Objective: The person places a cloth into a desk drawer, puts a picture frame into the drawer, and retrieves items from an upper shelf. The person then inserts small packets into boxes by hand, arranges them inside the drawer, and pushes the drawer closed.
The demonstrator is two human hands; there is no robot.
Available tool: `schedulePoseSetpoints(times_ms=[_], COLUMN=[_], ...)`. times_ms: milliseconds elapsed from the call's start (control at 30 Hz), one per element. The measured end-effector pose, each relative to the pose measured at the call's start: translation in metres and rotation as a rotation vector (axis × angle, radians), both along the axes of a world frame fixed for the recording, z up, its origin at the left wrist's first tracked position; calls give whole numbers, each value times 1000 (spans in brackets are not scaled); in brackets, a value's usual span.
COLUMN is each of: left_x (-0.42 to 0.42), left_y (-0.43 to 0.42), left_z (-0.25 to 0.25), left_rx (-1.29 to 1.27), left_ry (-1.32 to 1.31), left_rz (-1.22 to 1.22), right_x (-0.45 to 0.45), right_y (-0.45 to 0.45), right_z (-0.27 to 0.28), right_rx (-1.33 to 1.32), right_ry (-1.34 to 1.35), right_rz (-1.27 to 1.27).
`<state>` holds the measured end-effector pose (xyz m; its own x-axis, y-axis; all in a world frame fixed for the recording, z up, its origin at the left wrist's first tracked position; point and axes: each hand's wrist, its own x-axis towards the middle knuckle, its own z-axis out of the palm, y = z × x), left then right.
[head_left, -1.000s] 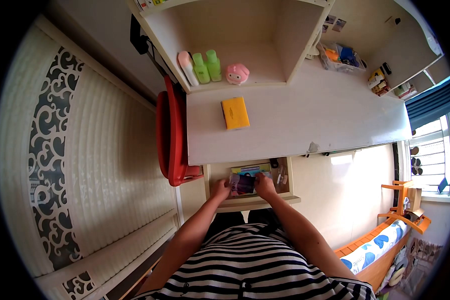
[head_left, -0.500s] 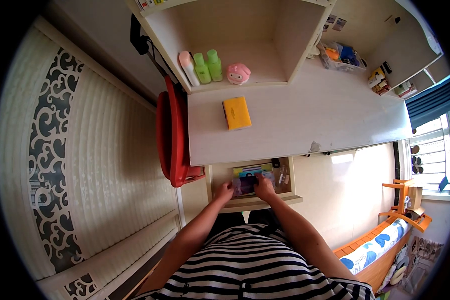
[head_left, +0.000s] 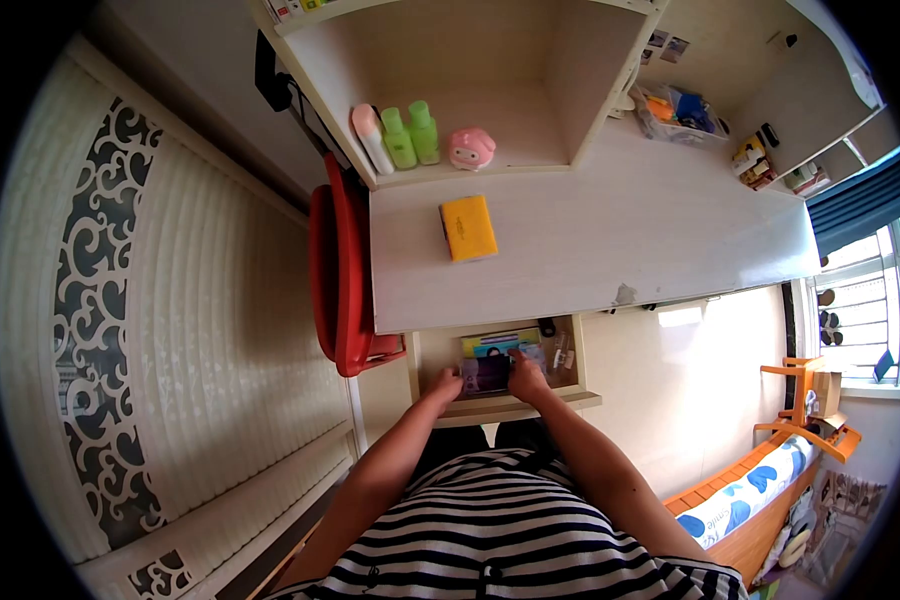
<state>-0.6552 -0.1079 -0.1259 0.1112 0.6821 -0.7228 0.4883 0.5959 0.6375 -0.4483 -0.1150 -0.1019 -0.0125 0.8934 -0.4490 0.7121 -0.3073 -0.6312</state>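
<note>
My left hand (head_left: 446, 384) is over the pulled-out drawer (head_left: 425, 352), its fingers closed at the left edge of a flat, dark purple item (head_left: 486, 374). The right edge of this item is between the fingers and thumb of my right hand (head_left: 527, 379). I cannot make out its exact kind. Beneath and behind it lie yellow and blue flat things (head_left: 490, 344). A small black object (head_left: 547, 327) lies at the drawer's back right, and small clear items (head_left: 562, 352) are along the right side.
The white desk (head_left: 570, 240) overhangs the drawer, with a yellow packet (head_left: 468, 228) on it. Green bottles (head_left: 424, 132) and a pink figure (head_left: 472, 149) stand in the shelf. A red chair (head_left: 345, 290) is at the left. An orange wooden bed (head_left: 750, 490) is at the lower right.
The dark purple item lies flatter and shows more of its face between my hands. Both hands stay over the drawer; the whole view has shifted slightly.
</note>
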Motion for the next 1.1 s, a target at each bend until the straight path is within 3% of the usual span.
schedulePoseSetpoints(times_ms=[133, 333, 400, 567, 633, 733, 800, 967, 1033, 1100], left_x=[13, 7, 6, 5, 3, 7, 6, 2, 4, -1], left_y=[1, -3, -1, -2, -1, -6, -8, -6, -2, -5], left_z=[32, 14, 18, 25, 18, 19, 20, 7, 41, 18], left_rx=[31, 127, 119, 179, 201, 173, 190, 230, 201, 251], left_ry=[26, -49, -51, -57, 62, -153, -99, 70, 92, 118], left_rz=[52, 8, -28, -49, -180, -27, -42, -151, -148, -121], right_x=[5, 7, 6, 2, 2, 2, 3, 11, 16, 23], right_y=[-1, 4, 5, 15, 16, 16, 16, 15, 16, 18], right_z=[7, 27, 32, 31, 27, 26, 28, 32, 37, 46], right_rx=[30, -88, 119, 220, 228, 170, 145, 228, 287, 307], right_ry=[0, -178, -317, -310, -330, -338, -380, -319, -306, -193], right_rz=[24, 117, 195, 380, 439, 483, 521, 521, 507, 370])
